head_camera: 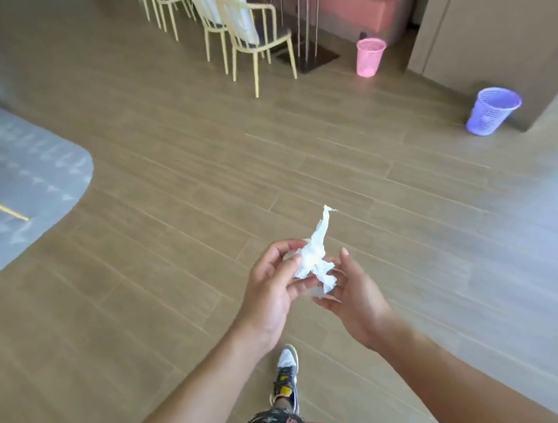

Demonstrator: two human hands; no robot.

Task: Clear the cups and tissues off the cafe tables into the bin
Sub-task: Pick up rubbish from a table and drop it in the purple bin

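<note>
The left hand (272, 288) and right hand (355, 293) are pinching a crumpled tissue (314, 262) between them. It looks soft and light, so squeezing its middle should work.

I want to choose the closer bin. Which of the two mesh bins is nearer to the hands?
The purple bin, standing at the right by the wall corner. The pink bin stands farther back, beside the chairs.

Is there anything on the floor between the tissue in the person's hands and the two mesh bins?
Nothing visible. The crumpled tissue is held between the left hand and right hand. Bare wooden floor runs from there to the purple bin and the pink bin. The chairs stand left of the pink bin, off both lines.
</note>
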